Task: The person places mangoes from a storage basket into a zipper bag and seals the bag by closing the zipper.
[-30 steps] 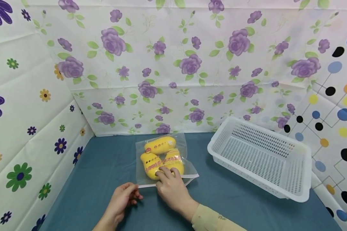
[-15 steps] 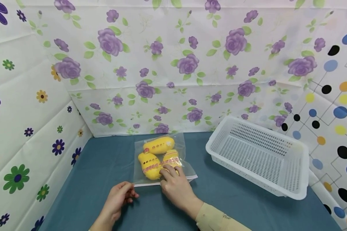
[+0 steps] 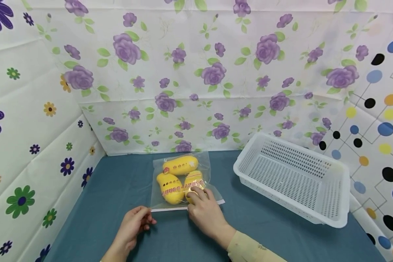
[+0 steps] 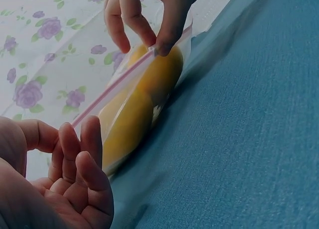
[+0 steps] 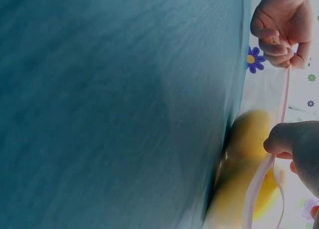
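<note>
A clear zip bag [image 3: 156, 185] lies on the blue cloth, its white-pink zip strip [image 3: 168, 209] towards me. Inside are three rounded yellow things, one across the top [image 3: 181, 165] and two below it, left [image 3: 171, 188] and right [image 3: 193, 179]; red lettering shows across the lower two. My left hand [image 3: 132, 223] pinches the strip's left end between thumb and forefinger. Farther right along the strip, my right hand [image 3: 207, 214] pinches it with thumb and fingers. In the right wrist view, the bag's two edges part beyond my right thumb [image 5: 276, 139]; between the hands the strip looks like one line.
A white perforated plastic basket [image 3: 294, 178] stands on the blue cloth [image 3: 249, 233] to the right. Flowered sheeting [image 3: 196, 120] rises behind and at the left, and dotted sheeting [image 3: 380, 145] at the right.
My right hand has slid right along the zip strip, and the strip's gaping part has become shorter. The left hand keeps its hold on the left end.
</note>
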`<state>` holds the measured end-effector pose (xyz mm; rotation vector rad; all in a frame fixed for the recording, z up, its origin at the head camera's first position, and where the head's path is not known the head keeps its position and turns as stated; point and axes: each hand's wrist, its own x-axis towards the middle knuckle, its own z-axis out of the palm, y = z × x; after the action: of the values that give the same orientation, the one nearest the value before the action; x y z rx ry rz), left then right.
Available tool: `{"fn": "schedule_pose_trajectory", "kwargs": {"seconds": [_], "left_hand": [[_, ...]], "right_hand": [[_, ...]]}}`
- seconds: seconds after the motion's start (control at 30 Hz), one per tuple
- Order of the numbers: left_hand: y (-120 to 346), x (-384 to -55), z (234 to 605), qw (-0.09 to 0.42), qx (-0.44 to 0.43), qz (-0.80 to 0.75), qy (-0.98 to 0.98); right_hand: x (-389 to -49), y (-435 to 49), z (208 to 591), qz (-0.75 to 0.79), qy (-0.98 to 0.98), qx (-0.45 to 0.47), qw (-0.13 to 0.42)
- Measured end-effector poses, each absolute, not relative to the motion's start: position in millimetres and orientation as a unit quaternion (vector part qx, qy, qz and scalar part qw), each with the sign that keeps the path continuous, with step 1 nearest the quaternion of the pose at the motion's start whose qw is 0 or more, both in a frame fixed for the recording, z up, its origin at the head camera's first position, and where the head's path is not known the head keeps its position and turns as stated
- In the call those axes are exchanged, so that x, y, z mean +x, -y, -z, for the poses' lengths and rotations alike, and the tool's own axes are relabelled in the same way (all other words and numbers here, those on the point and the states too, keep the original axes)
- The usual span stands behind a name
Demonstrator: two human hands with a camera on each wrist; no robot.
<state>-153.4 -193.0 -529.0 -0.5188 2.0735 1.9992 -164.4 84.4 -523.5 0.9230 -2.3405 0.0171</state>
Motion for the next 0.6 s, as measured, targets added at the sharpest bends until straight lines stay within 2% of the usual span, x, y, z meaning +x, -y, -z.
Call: {"fn": "schedule_pose_trajectory", "kwargs": {"seconds": [0.6], "left_hand": [[195.1,-157.6,533.1,0.103,-0.181,-0.684,-0.699]], "right_hand": [[-164.6,-114.7,533.8,-0.037,0.877,0.342,0.337]]}}
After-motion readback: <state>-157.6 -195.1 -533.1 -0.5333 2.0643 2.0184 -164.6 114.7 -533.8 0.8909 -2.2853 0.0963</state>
